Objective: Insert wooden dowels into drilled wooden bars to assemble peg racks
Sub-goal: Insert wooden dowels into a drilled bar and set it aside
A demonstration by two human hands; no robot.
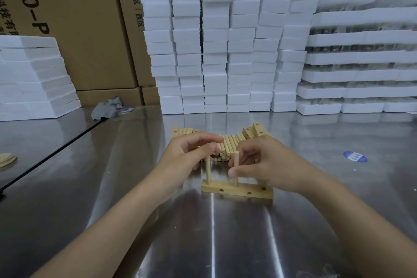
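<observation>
A drilled wooden bar (239, 192) lies flat on the steel table (203, 232) in front of me. Two dowels stand upright in its top holes. My left hand (189, 156) holds the top of the left dowel (207, 171) between thumb and fingers. My right hand (264, 162) pinches the second dowel (236, 168), which stands near the bar's middle. Open holes show on the bar's front face and at its right end. Behind my hands lies a pile of loose dowels (225, 146), with spare drilled bars (256, 131) at its right and more wood (182, 131) at its left.
Tall stacks of white foam blocks (225, 40) stand along the back of the table, with more at the left (33, 74) and right. Cardboard cartons (79, 29) rise behind. A grey rag (107, 107) and a blue sticker (355, 156) lie on the table.
</observation>
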